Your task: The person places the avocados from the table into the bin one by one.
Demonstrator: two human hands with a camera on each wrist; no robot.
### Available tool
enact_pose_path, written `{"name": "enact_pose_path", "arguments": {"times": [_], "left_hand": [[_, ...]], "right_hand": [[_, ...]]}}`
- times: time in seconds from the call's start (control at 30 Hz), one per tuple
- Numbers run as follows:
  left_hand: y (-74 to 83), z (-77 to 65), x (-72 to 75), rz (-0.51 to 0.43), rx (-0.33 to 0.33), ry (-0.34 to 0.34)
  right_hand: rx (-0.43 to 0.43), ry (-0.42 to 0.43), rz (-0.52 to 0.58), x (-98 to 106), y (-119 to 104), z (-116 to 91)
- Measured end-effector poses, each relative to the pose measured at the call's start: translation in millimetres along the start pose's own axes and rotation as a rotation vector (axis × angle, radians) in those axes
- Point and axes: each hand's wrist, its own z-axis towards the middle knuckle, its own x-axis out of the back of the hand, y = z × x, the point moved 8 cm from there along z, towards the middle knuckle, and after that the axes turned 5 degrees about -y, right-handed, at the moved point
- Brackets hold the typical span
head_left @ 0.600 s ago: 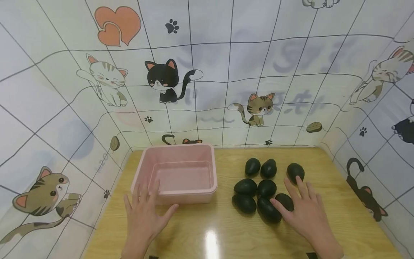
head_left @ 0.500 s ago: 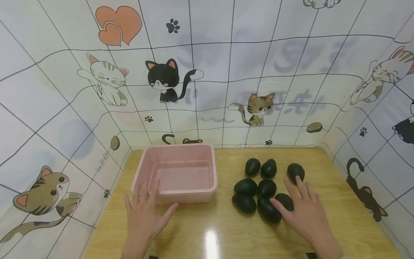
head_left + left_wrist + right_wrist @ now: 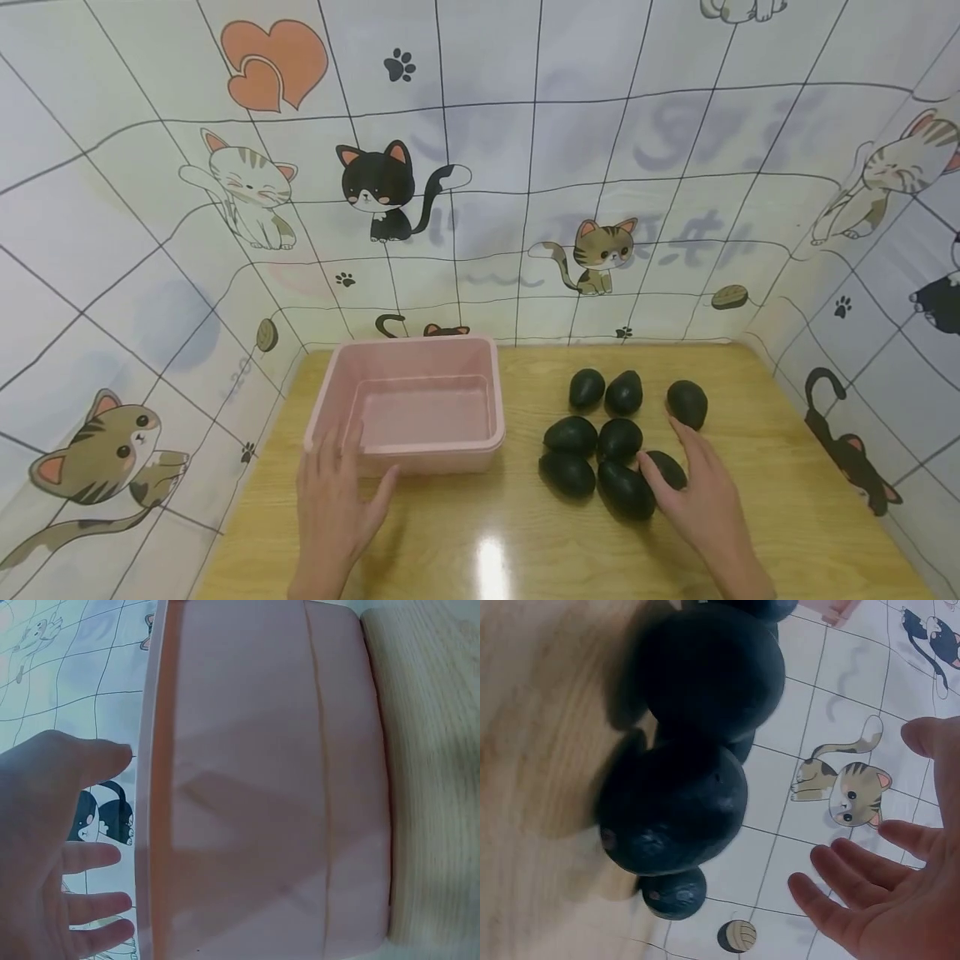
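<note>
Several dark avocados [image 3: 627, 490] lie in a loose group on the right half of the wooden table. My right hand [image 3: 701, 500] is over the group's right side, holding nothing; its thumb overlaps the nearest right avocado [image 3: 666, 472] in the head view. Its fingertips point at a single avocado [image 3: 687, 403] farther back. In the right wrist view its fingers [image 3: 862, 877] are loosely spread, apart from the fruit. On the left, my left hand [image 3: 333, 500] hovers at the front left of a pink plastic bin [image 3: 427, 461], fingers relaxed and overlapping its rim. No avocados are inside the bin.
The wooden table [image 3: 450, 533] runs up to a cloth backdrop [image 3: 495, 208] printed with cats and grid lines, which closes off the back and both sides. A pair of avocados [image 3: 605, 392] sits toward the table's back.
Both hands' fingers have drawn closer together. The right hand has shifted slightly down, away from the rear avocado. The bin and avocados have stayed in place.
</note>
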Motion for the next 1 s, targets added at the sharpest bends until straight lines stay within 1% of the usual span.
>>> {"name": "enact_pose_path", "arguments": {"times": [0.1,0.23,0.4,0.5,0.63,0.8,0.9,1.0], "left_hand": [[-2.0,-1.5,0.7,-0.027,0.014,0.028],[-4.8,-4.1,-0.7,-0.055,0.029,0.059],[-7.7,-10.1,-2.4,-0.062,0.027,0.103],[-9.0,-12.5,-1.9,-0.076,0.020,0.140],[-9.9,-12.8,-1.6,-0.094,0.007,0.179],[-10.3,-12.9,-1.4,-0.098,-0.004,0.209],[-10.5,-12.8,-0.6,-0.105,0.004,0.224],[-10.9,-12.3,-0.5,-0.117,0.017,0.237]], "right_hand": [[-0.001,0.019,0.019,-4,2,-2],[0.003,0.020,0.004,-9,4,-5],[0.005,0.003,-0.009,-17,10,-11],[0.020,0.017,-0.004,-22,13,-16],[0.058,0.062,0.020,-27,13,-22],[0.142,0.133,0.032,-32,10,-27],[0.183,0.165,0.021,-33,8,-29],[0.217,0.177,0.006,-33,5,-29]]}}
